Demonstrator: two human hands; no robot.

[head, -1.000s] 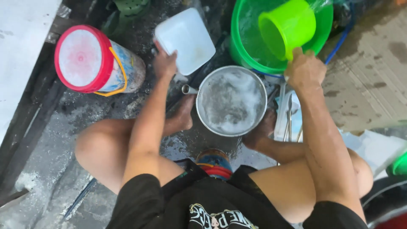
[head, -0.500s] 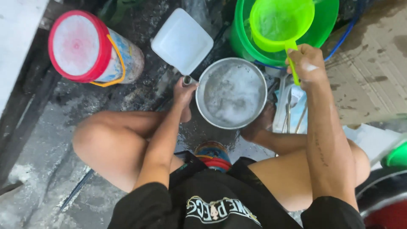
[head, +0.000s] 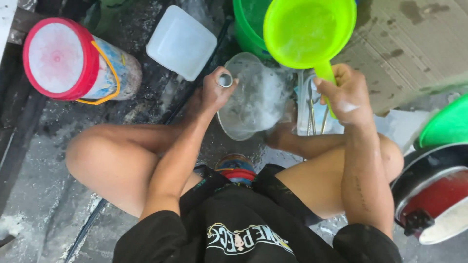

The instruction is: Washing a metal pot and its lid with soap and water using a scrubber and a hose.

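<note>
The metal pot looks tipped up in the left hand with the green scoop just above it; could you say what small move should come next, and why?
Probably tip the green scoop toward the metal pot. The right hand holds the scoop by its handle right above the pot, while the left hand tilts the soapy pot by its handle.

Head-worn camera, looking steeply down (close), over lap and wet floor (head: 44,214)

The pot (head: 256,100) sits between the knees, bucket (head: 73,61) far left, scoop (head: 308,31) above.
</note>
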